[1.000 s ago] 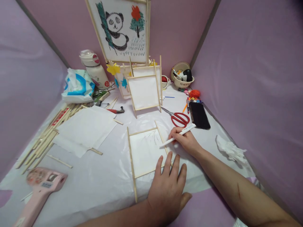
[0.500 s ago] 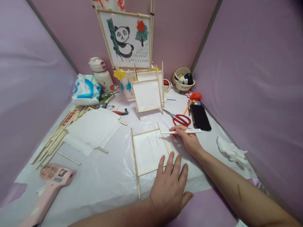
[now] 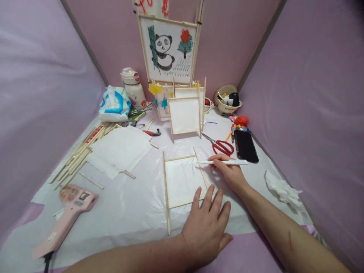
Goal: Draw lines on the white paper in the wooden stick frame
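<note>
Right now I see the wooden frame [image 3: 183, 181] lying flat on the white table cover [image 3: 136, 214]. Paper is stretched across it, with faint pen strokes near its far right corner. The right hand [image 3: 231, 173] sits just right of the frame, fingers pinched together around a white pen [image 3: 227, 162]. The pen lies nearly level, its tip at the frame's right stick. The left hand [image 3: 209, 227] rests palm down at the frame's near right corner, fingers slightly apart, fingertips touching the stick there. Just past the frame's far right corner lie red scissors [image 3: 221, 146], with a black phone [image 3: 246, 146] further right. Behind the frame stands a smaller blank frame [image 3: 184, 115]. Left of the flat frame are loose paper sheets [image 3: 122, 149], then a pile of sticks [image 3: 81, 155]. To its near left is a pink glue gun [image 3: 69, 210].
</note>
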Tool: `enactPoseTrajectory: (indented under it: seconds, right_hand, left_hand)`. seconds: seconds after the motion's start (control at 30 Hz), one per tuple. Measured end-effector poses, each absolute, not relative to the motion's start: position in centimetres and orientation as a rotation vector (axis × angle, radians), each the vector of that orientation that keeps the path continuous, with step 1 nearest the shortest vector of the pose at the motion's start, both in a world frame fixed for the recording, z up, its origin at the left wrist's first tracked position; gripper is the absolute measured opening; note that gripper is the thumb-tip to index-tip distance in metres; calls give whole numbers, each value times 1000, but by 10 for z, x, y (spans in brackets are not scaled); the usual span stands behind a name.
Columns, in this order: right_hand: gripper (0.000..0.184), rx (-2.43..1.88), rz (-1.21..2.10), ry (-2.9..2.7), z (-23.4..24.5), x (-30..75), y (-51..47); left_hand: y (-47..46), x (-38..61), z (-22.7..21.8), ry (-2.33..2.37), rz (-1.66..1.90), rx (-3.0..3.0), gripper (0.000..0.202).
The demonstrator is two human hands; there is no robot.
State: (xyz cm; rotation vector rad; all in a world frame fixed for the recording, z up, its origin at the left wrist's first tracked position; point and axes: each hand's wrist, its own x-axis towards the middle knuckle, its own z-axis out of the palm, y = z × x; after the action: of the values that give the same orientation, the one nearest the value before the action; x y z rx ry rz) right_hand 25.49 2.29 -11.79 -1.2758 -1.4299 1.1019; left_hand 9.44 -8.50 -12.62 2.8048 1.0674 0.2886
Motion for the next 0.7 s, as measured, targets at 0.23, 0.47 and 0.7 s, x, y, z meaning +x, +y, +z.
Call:
enactPoseTrajectory:
  seconds: [0.23, 0.47, 0.7]
  right_hand:
    - [23, -1233, 1118, -1402, -128, 257, 23]
    - [22, -1303, 1129, -1528, -123, 250, 17]
    - [21, -1356, 1006, -1598, -121, 241, 15]
  left_hand:
    - [-85, 94, -127, 1060, 293, 2804, 65]
    - [-84, 95, -128, 1073, 298, 2792, 65]
    - [-84, 95, -130, 1082, 306, 2789, 65]
